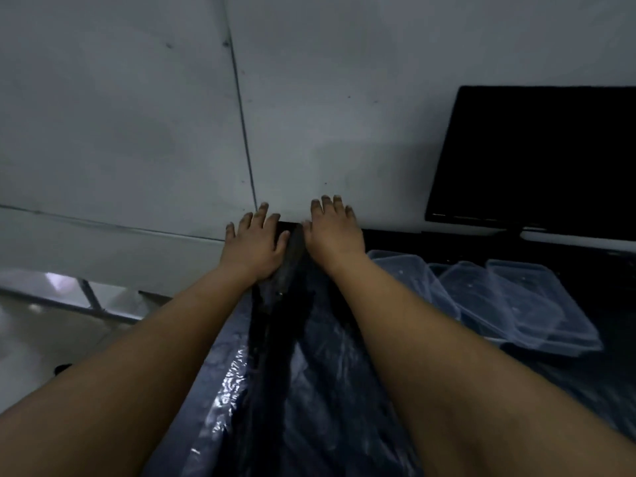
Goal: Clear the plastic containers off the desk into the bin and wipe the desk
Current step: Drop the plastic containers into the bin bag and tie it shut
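Note:
A black plastic bin bag (292, 373) lies stretched lengthwise over the dark desk (602, 304), glossy and wrinkled. My left hand (256, 244) lies flat on its far end, fingers spread and straight. My right hand (335, 228) lies beside it, also flat with straight fingers, near the wall. Between the two hands a dark fold of the bag (292, 256) shows. Several clear plastic containers (499, 297) lie overlapping on the desk just right of my right forearm.
A black monitor (537, 156) stands at the back right on the desk. A grey panelled wall (137, 115) runs directly behind the hands. To the left, beyond the desk edge, lie a pale floor (41, 339) and a metal frame leg (91, 297).

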